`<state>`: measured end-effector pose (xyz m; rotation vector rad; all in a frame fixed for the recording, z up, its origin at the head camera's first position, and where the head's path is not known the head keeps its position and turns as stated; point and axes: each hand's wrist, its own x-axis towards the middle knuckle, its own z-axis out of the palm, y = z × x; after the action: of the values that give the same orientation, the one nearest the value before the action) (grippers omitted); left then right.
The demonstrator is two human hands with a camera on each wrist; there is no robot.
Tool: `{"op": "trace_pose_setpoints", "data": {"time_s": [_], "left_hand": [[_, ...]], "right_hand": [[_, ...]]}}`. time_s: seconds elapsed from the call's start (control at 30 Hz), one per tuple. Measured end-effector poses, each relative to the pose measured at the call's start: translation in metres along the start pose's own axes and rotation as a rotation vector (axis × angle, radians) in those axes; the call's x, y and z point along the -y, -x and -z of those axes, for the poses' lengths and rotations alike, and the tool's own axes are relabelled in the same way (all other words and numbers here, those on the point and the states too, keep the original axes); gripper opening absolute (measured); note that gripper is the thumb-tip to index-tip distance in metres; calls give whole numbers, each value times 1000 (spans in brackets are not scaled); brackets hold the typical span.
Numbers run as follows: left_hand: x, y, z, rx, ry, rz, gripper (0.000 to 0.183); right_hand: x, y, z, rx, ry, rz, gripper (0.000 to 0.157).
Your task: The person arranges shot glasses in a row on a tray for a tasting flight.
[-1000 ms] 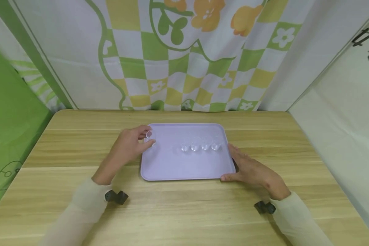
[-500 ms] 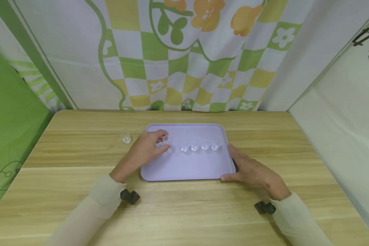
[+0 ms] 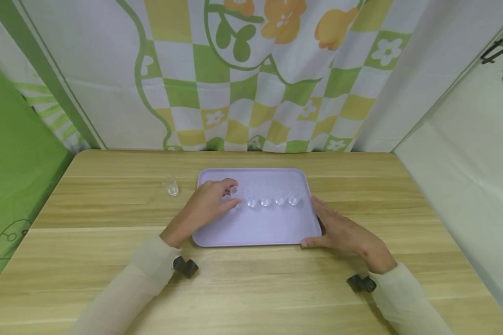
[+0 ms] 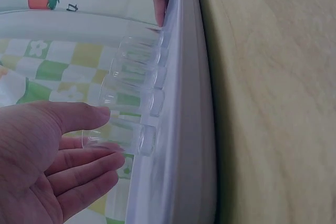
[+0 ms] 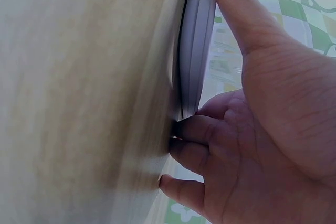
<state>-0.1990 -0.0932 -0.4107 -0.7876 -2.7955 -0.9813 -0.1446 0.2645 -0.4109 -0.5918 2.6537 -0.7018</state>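
Observation:
My left hand (image 3: 209,199) pinches a small clear shot glass (image 4: 145,139) between thumb and fingers, over the left middle of the lilac tray (image 3: 251,230). The glass stands upright at the left end of a row of several similar clear glasses (image 3: 279,200). In the left wrist view its base is close to the tray's surface. My right hand (image 3: 344,231) holds the tray's near right corner, thumb along the front edge and fingers along the right side. The right wrist view shows some of its fingertips down on the tabletop beside the tray wall (image 5: 197,51).
Another clear shot glass (image 3: 173,188) stands on the wooden table (image 3: 251,288), left of the tray. A checked, flowered curtain (image 3: 251,93) hangs behind the table's far edge. A pale panel rises at the right and a green one at the left.
My left hand has moved right across the tray, bringing its glass up to the row. This uncovered the lone glass on the table. My right hand has stayed at the tray corner.

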Motion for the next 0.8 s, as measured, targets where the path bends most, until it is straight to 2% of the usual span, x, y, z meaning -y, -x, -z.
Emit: {"op": "trace_pose_setpoints", "data": {"time_s": [0.8], "left_hand": [[-6,-1,-2,4,-6,-15,38]], "right_hand": [[0,0,-1,-4,-3,-12,125]]}}
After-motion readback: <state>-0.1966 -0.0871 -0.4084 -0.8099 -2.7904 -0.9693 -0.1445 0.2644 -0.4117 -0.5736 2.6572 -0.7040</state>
